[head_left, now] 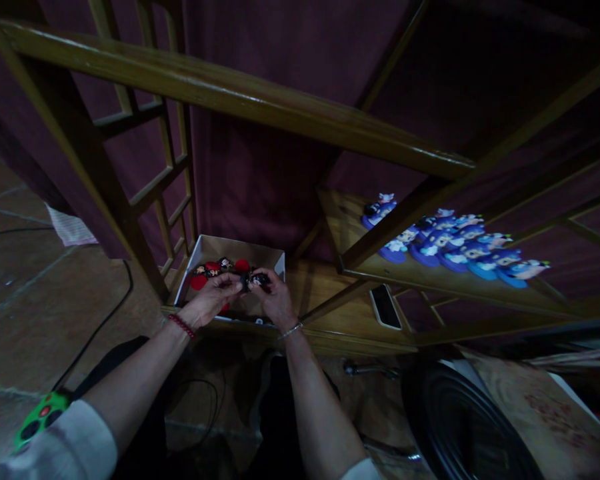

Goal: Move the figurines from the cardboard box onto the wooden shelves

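Observation:
Over an open cardboard box (243,245) with white outer walls, my two hands meet on one small figurine (258,280) with a black top and a pale face. My right hand (279,304) is closed round its right side. The fingers of my left hand (215,299) pinch its left end, which they partly hide. Inside the box lie several similar dark figurines (225,264) and red round bases (242,265); my forearms and hands cover part of the box's near side.
Blue and white figurines on round bases (450,260) stand in rows on a raised wooden shelf at right. A phone (385,307) lies on the lower shelf. Wooden rails (240,100) cross above my hands. A black round object (470,423) is at lower right, a green device (43,417) at lower left.

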